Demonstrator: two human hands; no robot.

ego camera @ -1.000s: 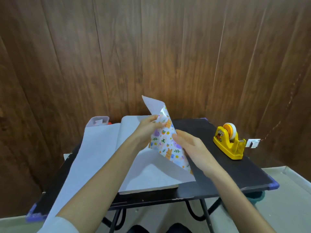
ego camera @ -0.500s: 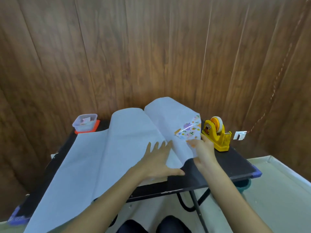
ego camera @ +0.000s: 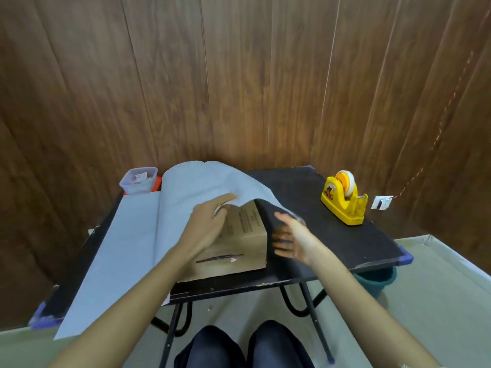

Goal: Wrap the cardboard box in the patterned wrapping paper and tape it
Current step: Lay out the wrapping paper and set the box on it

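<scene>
A brown cardboard box (ego camera: pixel 239 243) lies flat on the black table (ego camera: pixel 332 235), its top and near side bare. The wrapping paper (ego camera: pixel 138 235), plain side up, covers the table's left part and arches over the box's far end. My left hand (ego camera: pixel 207 221) is on the box top at the paper's lifted edge and seems to pinch it, thumb above and fingers below. My right hand (ego camera: pixel 292 235) hovers with spread fingers at the box's right side, blurred. The patterned side of the paper is hidden.
A yellow tape dispenser (ego camera: pixel 342 203) stands at the table's back right. A small clear plastic container (ego camera: pixel 138 180) on a red lid sits at the back left. A teal bucket (ego camera: pixel 377 280) is under the right edge. A wooden wall is close behind.
The paper flap that covered the box has gone back to the left, baring the cardboard. My left hand left its flat press for the paper's edge. My right hand released the patterned corner.
</scene>
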